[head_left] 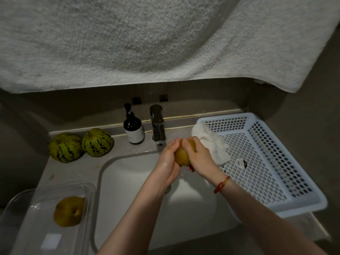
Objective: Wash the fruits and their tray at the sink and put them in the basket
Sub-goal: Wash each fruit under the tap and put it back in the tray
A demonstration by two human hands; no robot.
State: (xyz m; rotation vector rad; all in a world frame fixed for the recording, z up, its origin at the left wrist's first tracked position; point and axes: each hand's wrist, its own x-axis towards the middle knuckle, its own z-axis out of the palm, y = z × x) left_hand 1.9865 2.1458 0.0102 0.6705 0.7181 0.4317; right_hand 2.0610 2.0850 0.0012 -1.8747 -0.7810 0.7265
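Dim grey countertop [73, 173] around a white rectangular sink [132, 190]. Left hand [168, 159] and right hand [200, 155] both wrap one round yellow-brown fruit [183, 156] just below the chrome tap [157, 124] — over the basin. Second yellow-brown fruit [69, 211] sits in the clear plastic tray [36, 223], left; white perforated plastic basket [266, 162], right.

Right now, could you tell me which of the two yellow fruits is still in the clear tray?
The yellow fruit at lower left; the other is held in both hands over the sink.
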